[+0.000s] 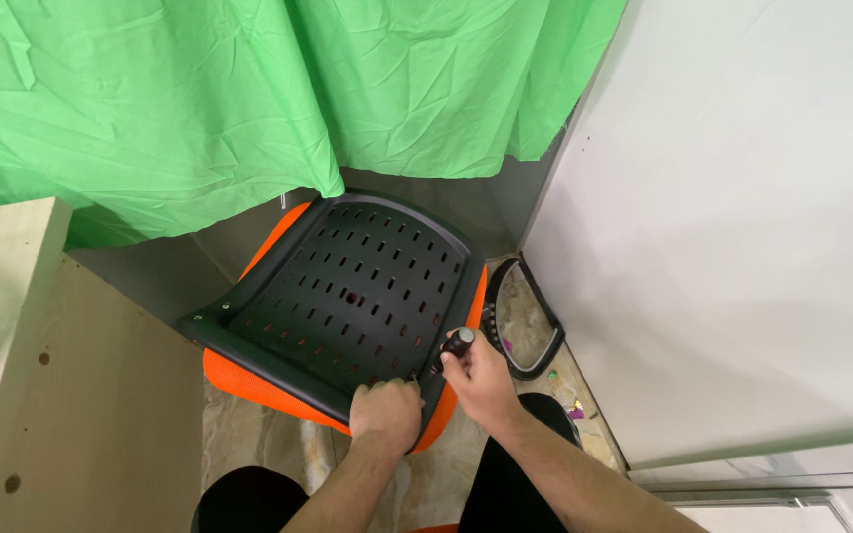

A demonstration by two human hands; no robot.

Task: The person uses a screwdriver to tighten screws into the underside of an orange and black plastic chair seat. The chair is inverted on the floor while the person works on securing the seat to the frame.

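Single head-worn view, steeply downward and close over an upturned chair seat [348, 296] on the floor.

Two bare forearms are seen rising from the bottom edge of the head view, with no sleeves reaching the wrists or the visible part of the arms. No watch, ring, bracelet or glove is worn on the left hand [385, 410] or on the right hand [478, 383]. Both legs are covered in plain black trousers [249, 498], which are seen as two dark rounded shapes at the knees, one under each forearm. No pattern, seam or marking can be made out on the cloth. Shoes are not shown.
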